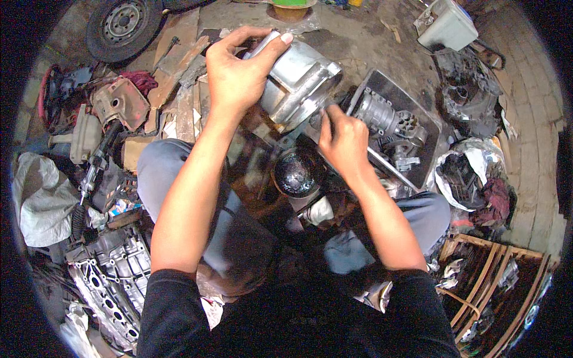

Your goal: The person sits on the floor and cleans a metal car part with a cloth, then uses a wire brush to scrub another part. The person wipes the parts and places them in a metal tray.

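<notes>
My left hand [239, 67] grips a cast aluminium housing [297, 80] from above, thumb over its near side, and holds it tilted in the air. At the housing's lower right end, my right hand [344, 138] has its thumb and forefinger bent close together. Blur hides whether those fingers pinch something small or only touch the rim. Below the housing stands a round container [295, 172] with a black, wet, shiny surface. Right of it, a dark rectangular tray [427, 159] holds a ribbed metal cylinder [376, 114], a part with several round bores [406, 121] and smaller metal pieces.
Left lie an engine cylinder head [107, 300], a steering rack [91, 179] and a wheel with tyre [125, 24]. Right are a white plastic box [447, 27], a greasy metal casing [470, 94], an open sack of parts [465, 174] and a wooden-framed crate [497, 250].
</notes>
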{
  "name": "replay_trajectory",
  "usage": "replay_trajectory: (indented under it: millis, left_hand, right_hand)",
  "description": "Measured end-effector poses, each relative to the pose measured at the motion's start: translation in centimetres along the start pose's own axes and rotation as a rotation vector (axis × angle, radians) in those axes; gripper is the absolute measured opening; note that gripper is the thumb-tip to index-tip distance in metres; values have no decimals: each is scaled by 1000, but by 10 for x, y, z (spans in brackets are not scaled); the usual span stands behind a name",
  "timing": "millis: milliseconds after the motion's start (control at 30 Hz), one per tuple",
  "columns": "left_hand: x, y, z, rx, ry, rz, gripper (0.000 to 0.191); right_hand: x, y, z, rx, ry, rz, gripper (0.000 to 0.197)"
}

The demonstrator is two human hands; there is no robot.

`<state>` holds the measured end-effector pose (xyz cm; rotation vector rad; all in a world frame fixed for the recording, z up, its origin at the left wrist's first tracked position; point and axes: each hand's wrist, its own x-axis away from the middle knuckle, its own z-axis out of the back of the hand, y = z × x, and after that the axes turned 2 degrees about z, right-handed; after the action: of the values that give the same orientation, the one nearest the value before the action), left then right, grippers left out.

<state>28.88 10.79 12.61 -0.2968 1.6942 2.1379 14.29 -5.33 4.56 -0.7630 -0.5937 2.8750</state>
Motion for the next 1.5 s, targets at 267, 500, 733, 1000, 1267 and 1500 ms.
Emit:
replay_trajectory:
  millis: [267, 500, 733, 1000, 1267, 1500]
  left_hand:
    - [2, 1, -3, 59, 50, -107, 31]
    - [10, -16, 13, 45, 59, -195, 20]
    - [32, -32, 28, 177, 18, -207, 16]
    - [49, -40, 33, 140, -68, -246, 28]
    - [42, -33, 40, 57, -211, -151, 40]
    - [43, -15, 38, 9, -287, 128, 38]
  right_hand:
    - [18, -19, -7, -158, -92, 39, 11]
    - [25, -29, -15, -209, 11, 51, 12]
    - [29, -27, -19, -146, 16, 23, 9]
    - [34, -27, -15, -71, -30, 45, 15]
    - [36, -15, -22, -235, 36, 36, 14]
    - [41, -8, -25, -315, -22, -39, 22]
